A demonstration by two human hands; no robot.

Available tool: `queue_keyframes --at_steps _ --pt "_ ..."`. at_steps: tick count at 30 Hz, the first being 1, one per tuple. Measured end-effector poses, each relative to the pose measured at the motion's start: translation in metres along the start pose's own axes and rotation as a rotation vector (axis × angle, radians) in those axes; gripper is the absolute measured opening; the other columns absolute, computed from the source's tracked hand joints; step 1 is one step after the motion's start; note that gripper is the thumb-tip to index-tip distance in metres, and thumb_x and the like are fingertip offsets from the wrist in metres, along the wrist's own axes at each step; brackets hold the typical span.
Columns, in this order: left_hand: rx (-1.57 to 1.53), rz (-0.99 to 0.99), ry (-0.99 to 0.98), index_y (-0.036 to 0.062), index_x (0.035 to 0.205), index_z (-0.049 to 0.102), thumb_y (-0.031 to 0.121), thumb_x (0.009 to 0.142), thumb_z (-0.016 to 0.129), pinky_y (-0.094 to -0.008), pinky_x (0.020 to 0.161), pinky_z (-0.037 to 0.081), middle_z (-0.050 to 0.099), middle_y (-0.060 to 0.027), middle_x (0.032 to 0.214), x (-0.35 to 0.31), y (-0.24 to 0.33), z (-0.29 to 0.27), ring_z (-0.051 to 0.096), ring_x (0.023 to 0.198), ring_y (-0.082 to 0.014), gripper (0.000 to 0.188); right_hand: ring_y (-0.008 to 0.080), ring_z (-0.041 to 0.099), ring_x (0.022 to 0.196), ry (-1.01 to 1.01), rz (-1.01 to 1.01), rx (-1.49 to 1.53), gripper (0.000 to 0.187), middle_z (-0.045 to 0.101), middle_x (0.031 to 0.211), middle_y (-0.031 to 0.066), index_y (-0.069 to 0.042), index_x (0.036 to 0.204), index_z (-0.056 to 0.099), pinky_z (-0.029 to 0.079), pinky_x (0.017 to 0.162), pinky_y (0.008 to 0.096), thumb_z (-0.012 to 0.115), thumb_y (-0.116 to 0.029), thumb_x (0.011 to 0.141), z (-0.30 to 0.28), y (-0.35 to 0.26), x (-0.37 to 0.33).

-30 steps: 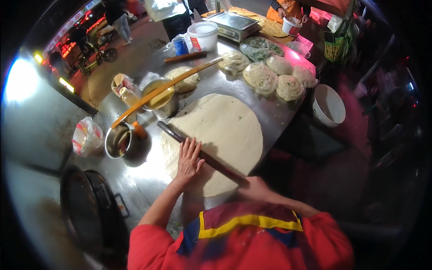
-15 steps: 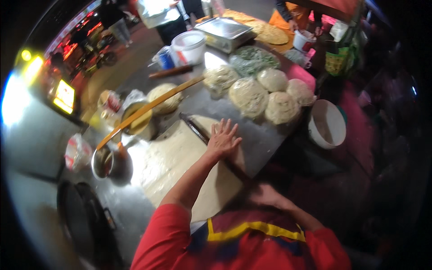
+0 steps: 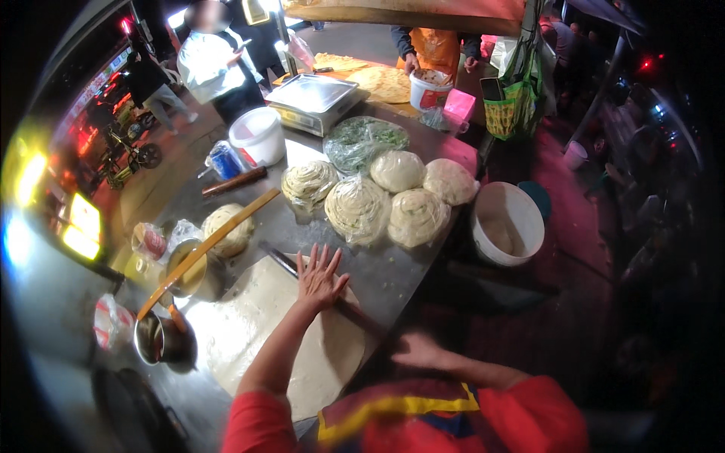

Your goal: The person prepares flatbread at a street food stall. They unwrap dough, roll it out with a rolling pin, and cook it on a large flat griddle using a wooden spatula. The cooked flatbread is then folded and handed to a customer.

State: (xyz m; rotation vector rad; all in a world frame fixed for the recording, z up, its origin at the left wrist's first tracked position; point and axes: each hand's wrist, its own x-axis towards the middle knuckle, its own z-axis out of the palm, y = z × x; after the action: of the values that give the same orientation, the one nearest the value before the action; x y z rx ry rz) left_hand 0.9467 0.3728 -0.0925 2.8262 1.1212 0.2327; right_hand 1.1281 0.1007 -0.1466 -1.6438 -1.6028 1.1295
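A wide, thin sheet of dough (image 3: 253, 332) lies on the metal worktop, and a dark rolling pin (image 3: 355, 315) rests across its far right part. My left hand (image 3: 321, 283) presses on the middle of the pin, fingers spread and stretched out. By the pin's near end, at the worktop's edge, is my right hand (image 3: 419, 351); its fingers are blurred and in shadow, so I cannot tell whether they grip the pin. Beyond the pin sit several round dough balls (image 3: 357, 210) under clear plastic. Another dough ball (image 3: 229, 230) sits to the left.
A long wooden stick (image 3: 208, 253) lies across a metal pot (image 3: 198, 279) and a smaller pot (image 3: 162, 340). Farther back are bagged chopped greens (image 3: 366, 143), a scale (image 3: 313, 102) and a white tub (image 3: 257, 136). A white bucket (image 3: 507, 224) stands at right. Other people stand beyond the counter.
The view has shifted, so the worktop's things appear farther left and lower. My left hand stays spread on the rolling pin, and my right hand stays by its near end.
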Motion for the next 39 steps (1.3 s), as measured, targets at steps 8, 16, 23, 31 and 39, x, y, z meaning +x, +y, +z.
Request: queue_keyframes --at_steps 8,16,23,31,39 --pt "-0.009 0.159 0.051 0.019 0.157 0.034 0.056 0.097 0.05 -0.0583 0.122 0.01 0.032 -0.0135 0.162 -0.046 -0.027 -0.026 0.022 0.152 -0.0325 0.072 0.0417 0.064 0.09 0.111 0.199 -0.368 0.026 0.067 0.1 0.0222 -0.004 0.104 0.063 0.052 0.077 0.0504 0.064 -0.019 0.084 0.039 -0.064 -0.018" --pt "-0.071 0.037 0.318 0.0011 0.148 0.044 0.044 0.094 0.059 -0.0538 0.094 0.038 0.06 -0.0154 0.075 -0.225 -0.114 -0.034 0.059 0.079 -0.0351 0.07 0.0389 0.069 0.08 -0.071 0.273 -0.643 0.027 0.066 0.084 0.0161 -0.005 0.099 0.05 0.052 0.066 0.0512 0.064 -0.009 0.077 0.158 -0.136 -0.041" --pt "0.108 -0.004 0.22 0.0151 0.157 0.031 0.051 0.099 0.048 -0.054 0.122 0.015 0.042 -0.0169 0.154 -0.208 -0.126 -0.026 0.032 0.146 -0.0329 0.07 0.0254 0.067 0.062 0.129 -0.011 -1.108 0.027 0.064 0.074 0.01 -0.005 0.093 0.051 0.052 0.052 0.0402 0.07 -0.01 0.074 0.2 -0.145 -0.055" --pt "-0.055 0.044 0.181 0.0168 0.149 0.047 0.053 0.095 0.053 -0.0573 0.121 0.014 0.05 -0.0122 0.145 -0.356 -0.181 -0.05 0.04 0.139 -0.0355 0.065 0.0282 0.07 0.064 -0.028 -0.056 -0.854 0.037 0.066 0.071 0.0118 -0.001 0.098 0.051 0.054 0.054 0.0402 0.073 -0.019 0.075 0.255 -0.187 -0.061" --pt "0.074 0.113 0.138 0.0057 0.135 0.053 0.038 0.081 0.074 -0.0595 0.118 0.023 0.054 -0.0193 0.133 -0.392 -0.183 -0.093 0.049 0.129 -0.0363 0.066 0.0386 0.069 0.079 -0.08 -0.009 -0.535 0.037 0.067 0.081 0.0189 -0.004 0.101 0.054 0.054 0.071 0.0478 0.075 -0.021 0.076 0.209 -0.216 -0.075"
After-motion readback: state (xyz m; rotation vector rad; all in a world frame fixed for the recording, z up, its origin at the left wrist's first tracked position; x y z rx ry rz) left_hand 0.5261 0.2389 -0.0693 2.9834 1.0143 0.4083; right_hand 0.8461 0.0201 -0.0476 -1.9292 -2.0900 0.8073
